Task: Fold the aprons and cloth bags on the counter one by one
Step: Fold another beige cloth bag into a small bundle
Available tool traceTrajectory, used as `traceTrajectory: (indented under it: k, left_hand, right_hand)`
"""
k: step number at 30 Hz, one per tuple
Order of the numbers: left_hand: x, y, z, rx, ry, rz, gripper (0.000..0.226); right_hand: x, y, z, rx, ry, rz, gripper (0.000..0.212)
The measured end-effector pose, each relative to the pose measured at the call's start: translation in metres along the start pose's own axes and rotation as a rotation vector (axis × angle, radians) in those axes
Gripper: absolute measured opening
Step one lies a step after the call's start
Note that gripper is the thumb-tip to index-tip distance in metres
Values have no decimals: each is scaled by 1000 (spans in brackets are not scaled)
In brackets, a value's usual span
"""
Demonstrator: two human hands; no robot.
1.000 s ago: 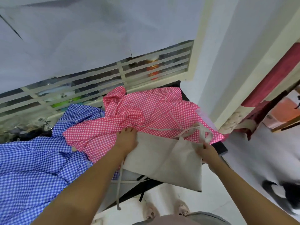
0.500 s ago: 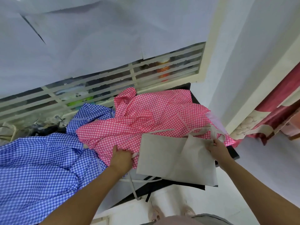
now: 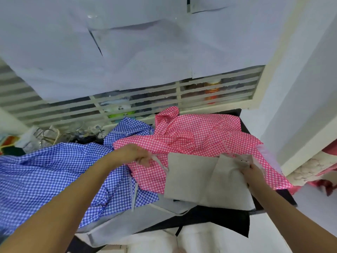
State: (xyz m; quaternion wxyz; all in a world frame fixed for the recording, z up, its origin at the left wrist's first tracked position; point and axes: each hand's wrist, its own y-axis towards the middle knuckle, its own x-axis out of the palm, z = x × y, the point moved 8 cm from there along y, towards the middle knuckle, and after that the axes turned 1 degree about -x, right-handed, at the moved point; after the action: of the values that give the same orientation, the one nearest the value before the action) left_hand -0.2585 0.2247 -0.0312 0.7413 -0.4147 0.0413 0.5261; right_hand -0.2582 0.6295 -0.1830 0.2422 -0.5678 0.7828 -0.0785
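I see left hand [image 3: 135, 155] pinching the strap [image 3: 158, 161], right hand [image 3: 252, 171] gripping the beige bag [image 3: 189, 177] on the pink apron [image 3: 197, 137]; no readable writing.

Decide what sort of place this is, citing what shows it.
Probably a home kitchen or utility corner: a dark counter heaped with a pink gingham apron, below a louvred window with jars behind it.

White slatted grille [image 3: 127, 105], pale paper sheets [image 3: 127, 52] above, orange jar [image 3: 212, 90] behind
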Motion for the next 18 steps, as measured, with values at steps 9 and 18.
traceTrajectory:
  k: [9, 18]
  left_hand:
    - [19, 0, 59, 39, 197, 203, 30]
    - [58, 14, 52, -189, -3, -96, 16]
  right_hand:
    - [21, -18, -31, -149, -328, 100, 33]
    - [84, -90, -97, -260, -148, -420, 24]
